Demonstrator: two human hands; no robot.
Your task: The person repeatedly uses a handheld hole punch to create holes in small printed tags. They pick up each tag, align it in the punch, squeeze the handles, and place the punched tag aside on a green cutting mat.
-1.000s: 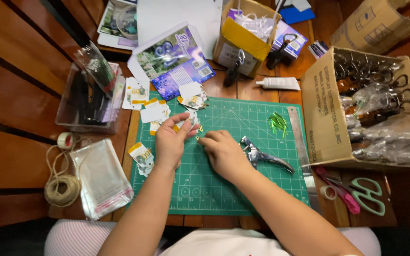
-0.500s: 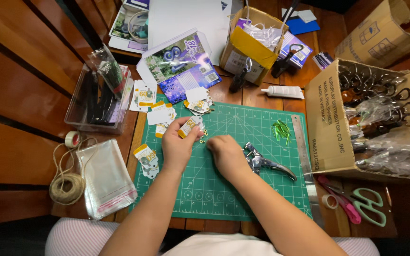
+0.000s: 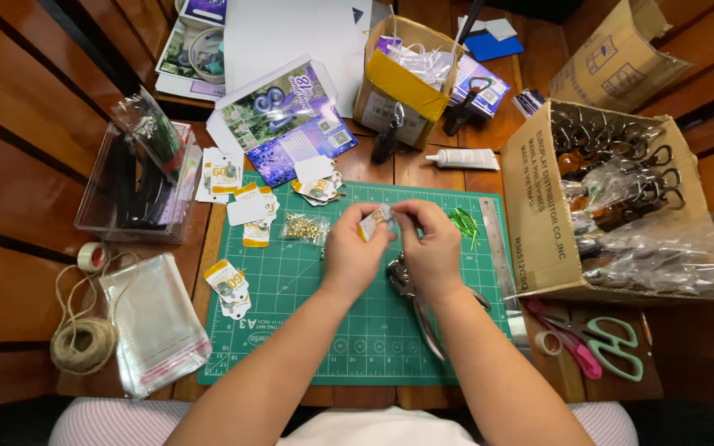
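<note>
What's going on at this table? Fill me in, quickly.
A person seated at a wooden table holds a small white and yellow card tag between both hands, left hand and right hand, raised just above a green cutting mat. Metal pliers lie on the mat under the right wrist. More tags and a small bag of brass eyelets lie on the mat's left part, a steel ruler along its right edge. Scissors rest at right, twine at left.
</note>
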